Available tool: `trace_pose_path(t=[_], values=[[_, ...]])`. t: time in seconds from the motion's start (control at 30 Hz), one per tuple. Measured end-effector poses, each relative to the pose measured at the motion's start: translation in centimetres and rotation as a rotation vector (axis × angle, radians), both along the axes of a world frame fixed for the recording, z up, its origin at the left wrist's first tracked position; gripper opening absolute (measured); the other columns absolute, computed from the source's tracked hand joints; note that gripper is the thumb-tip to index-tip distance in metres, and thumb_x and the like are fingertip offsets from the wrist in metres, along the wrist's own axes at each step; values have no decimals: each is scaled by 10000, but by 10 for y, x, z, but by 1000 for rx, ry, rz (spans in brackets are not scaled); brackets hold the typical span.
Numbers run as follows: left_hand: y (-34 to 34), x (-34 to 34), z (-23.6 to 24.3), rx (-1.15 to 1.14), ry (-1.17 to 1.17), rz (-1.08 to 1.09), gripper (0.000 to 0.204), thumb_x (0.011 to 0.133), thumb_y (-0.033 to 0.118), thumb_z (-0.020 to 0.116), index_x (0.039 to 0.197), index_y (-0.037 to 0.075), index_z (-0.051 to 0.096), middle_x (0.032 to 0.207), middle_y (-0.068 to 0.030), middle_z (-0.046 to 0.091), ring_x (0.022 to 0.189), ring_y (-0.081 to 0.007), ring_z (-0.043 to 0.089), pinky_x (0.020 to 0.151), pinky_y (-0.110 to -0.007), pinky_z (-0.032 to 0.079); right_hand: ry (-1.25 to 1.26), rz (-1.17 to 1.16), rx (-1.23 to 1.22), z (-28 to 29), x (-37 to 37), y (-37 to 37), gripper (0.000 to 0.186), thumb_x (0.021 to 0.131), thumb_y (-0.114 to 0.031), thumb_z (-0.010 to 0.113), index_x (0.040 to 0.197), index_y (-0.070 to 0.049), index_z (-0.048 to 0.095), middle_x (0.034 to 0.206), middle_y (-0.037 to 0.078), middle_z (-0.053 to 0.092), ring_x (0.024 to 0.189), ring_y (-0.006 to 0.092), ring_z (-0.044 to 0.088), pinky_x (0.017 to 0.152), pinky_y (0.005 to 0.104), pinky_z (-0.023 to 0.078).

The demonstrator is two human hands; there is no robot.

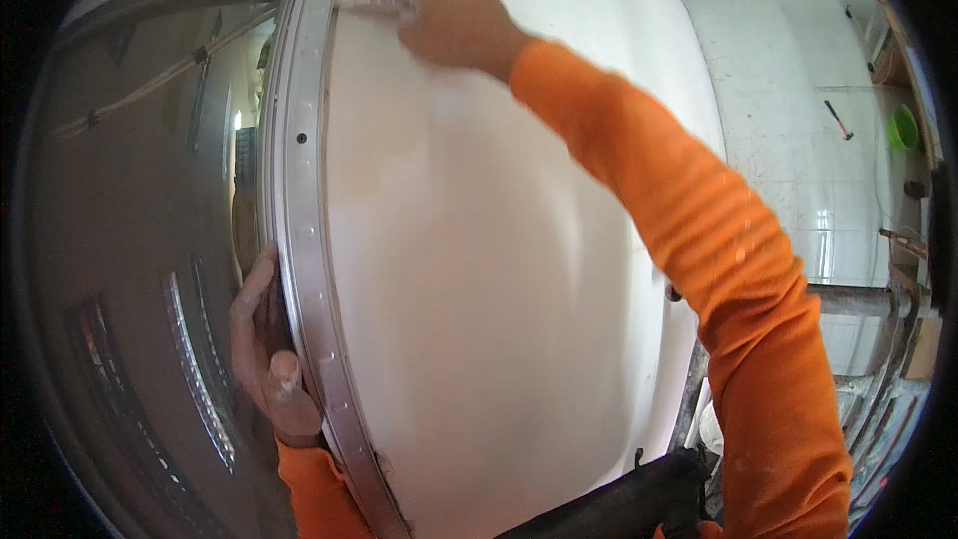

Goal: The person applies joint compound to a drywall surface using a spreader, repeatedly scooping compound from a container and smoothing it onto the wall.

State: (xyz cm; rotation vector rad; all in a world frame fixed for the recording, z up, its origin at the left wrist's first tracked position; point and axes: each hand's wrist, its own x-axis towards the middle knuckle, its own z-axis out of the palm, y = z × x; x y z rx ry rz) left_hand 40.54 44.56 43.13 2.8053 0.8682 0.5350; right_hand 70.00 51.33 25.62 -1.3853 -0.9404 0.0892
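My right hand (454, 20) is closed at the top of a large white panel (469, 269), somewhat blurred by motion. Out of its fingers a thin flat tool (369, 8), which looks like a putty knife, reaches left toward the panel's edge. Beige smears mark the panel's surface below it and along the left side. A long metal frame strip (309, 170) with rivets runs down that side. Lower left, my left hand (269, 349) rests against the outer edge of the strip, its fingers stretched upward and its thumb apart.
Left of the strip lies a dark glossy pane (130, 240) with reflections. Across the white tiled floor (778, 60) at right are a hammer-like tool (838, 120) and a green bowl (903, 127). A black padded bar (619, 504) and metal pipes (848, 299) stand near my right arm.
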Motion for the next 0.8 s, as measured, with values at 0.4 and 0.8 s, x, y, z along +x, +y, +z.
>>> trace_pose_path(t=[0.4,0.8], values=[[0,9,1,-33,-59,-141,866,936,628,574,1415,-89,503,1403,-266,555,1339,-351,520,1171,-468,354,-1,430,21,-9,-172,-176,456,880,-104,557,1304,-218,681,1004,138,742,824,365,682,725,438,567],[13,-14,4,364,65,-74,380,1010,290,602,1283,32,658,1131,-113,739,1024,-196,701,929,-332,527,1494,717,59,-139,-219,-374,157,873,-48,598,1001,25,653,948,89,667,838,186,661,795,344,587]])
